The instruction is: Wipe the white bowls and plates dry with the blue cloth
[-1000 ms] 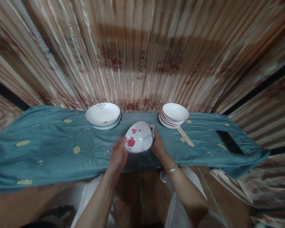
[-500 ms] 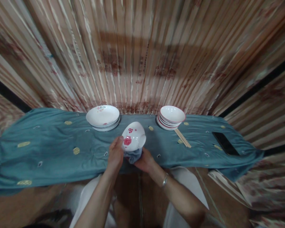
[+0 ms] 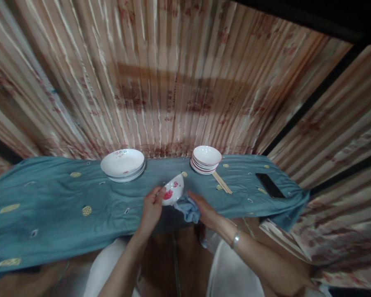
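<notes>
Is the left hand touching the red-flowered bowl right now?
Touching. The head view shows the left hand with its thumb and fingertips pressed against the side of the bowl, holding it tilted.

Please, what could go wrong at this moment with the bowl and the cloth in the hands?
1. The left hand alone grips the tilted white bowl by its rim; it might slip and break.
2. The bowl is held near the front edge of the blue tablecloth, so a drop could reach the floor.
3. The right hand holds the blue cloth; a wide swing might knock the stacked small bowls or chopsticks.
</notes>
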`<state>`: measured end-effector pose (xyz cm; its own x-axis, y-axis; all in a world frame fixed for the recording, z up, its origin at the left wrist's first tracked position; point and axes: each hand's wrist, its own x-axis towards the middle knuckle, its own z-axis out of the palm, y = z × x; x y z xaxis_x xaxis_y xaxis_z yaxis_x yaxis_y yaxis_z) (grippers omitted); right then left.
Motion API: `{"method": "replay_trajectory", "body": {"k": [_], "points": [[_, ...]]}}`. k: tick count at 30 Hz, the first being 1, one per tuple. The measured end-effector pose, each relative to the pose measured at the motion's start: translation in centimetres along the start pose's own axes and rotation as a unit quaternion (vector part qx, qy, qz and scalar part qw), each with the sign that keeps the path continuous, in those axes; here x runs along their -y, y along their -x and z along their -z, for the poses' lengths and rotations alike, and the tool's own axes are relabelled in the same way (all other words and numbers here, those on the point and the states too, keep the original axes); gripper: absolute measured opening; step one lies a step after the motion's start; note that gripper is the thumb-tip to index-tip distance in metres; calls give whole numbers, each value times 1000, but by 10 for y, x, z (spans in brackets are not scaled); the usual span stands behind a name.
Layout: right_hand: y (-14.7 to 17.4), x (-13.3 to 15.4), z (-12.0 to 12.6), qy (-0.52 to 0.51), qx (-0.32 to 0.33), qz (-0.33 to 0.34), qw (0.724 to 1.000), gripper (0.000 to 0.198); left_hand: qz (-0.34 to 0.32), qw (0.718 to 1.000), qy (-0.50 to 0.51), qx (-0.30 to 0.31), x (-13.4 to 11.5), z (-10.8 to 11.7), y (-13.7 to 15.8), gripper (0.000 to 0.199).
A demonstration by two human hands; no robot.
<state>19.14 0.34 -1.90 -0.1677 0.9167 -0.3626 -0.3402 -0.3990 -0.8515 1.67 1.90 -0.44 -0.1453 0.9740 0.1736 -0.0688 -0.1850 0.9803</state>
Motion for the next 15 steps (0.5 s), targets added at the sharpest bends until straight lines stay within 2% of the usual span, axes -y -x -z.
{"method": "replay_trajectory", "body": {"k": [3,5,8,10,13,15], "points": [[9,25,8,32,-27,39,998,41,-95,989,-99,56,-6,-13,6,18],[14,35,14,62,-31,50,996,44,-159,971,-156,90,-11,-23,12,15],[23,43,25,112,-33,68,991,41,-220,941,-210,152,-20,-38,23,16],[30,45,33,153,-83,86,981,35,-257,921,-235,176,-25,-47,29,14],[43,50,41,211,-170,114,956,25,-328,868,-310,208,-32,-59,34,15],[51,57,42,224,-177,145,947,21,-365,828,-359,229,-37,-66,33,18]]}}
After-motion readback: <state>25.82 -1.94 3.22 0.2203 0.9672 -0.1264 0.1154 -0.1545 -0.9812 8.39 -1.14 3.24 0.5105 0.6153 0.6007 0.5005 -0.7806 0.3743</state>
